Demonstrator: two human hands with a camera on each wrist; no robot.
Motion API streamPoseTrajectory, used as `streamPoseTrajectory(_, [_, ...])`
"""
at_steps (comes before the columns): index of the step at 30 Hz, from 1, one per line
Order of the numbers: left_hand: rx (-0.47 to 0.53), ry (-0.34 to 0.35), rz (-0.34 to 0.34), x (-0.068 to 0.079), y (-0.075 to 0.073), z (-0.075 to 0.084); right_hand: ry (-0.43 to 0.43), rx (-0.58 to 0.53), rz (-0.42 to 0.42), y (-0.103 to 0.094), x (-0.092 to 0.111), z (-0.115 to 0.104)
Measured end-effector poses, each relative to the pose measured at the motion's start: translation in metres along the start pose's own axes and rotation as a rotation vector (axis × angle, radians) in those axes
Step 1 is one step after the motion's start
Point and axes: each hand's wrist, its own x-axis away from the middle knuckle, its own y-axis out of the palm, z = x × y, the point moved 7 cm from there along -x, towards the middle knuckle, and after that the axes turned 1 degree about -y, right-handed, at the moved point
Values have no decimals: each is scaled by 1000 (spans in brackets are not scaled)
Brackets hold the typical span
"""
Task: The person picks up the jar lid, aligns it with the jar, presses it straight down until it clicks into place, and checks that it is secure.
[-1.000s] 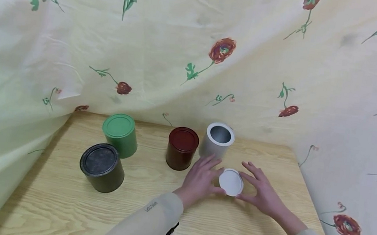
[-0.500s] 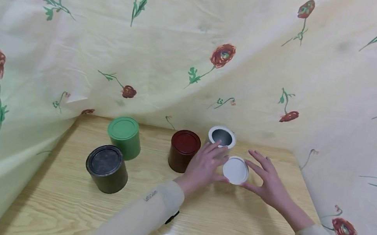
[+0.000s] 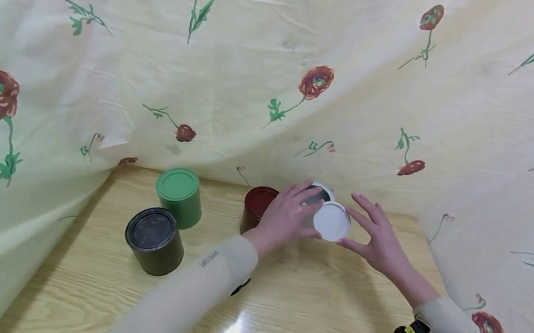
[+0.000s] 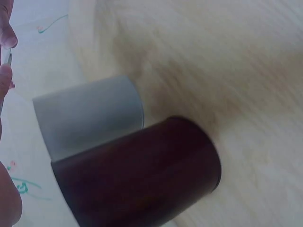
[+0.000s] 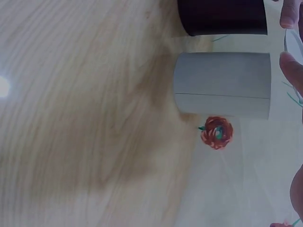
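A round white lid (image 3: 332, 221) is held up off the table between both hands. My left hand (image 3: 283, 217) pinches its left edge and my right hand (image 3: 378, 246) pinches its right edge. Just behind the lid stands a white can (image 3: 330, 192) with an uncovered top, partly hidden by the left hand and the lid. Its grey-white side (image 5: 222, 80) shows in the right wrist view, below the level of the lid's edge (image 5: 293, 45). Beside it is a dark red can (image 3: 257, 203) with its lid on, partly behind the left hand.
To the left stand a lidded green can (image 3: 178, 197) and, nearer, a lidded black can (image 3: 154, 241). The wooden table (image 3: 308, 316) ends at a flower-patterned cloth (image 3: 235, 101) hanging behind and at both sides.
Both hands have lifted the white lid from near the table and carried it back toward the white can. The left hand now covers part of that can and the red one.
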Motion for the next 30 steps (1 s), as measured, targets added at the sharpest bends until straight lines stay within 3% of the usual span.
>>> streamPoseTrajectory(8, [89,-25,-55,-18,-1,-17,16,6,11,1,-16,13])
streamPoseTrajectory(18, [149,-19,-45,-41,-7,-34,10,0,29,0,-40,28])
streamPoseTrajectory(30, [165,1,-111,-64,-7,-55,85,-41,-62,11,-60,51])
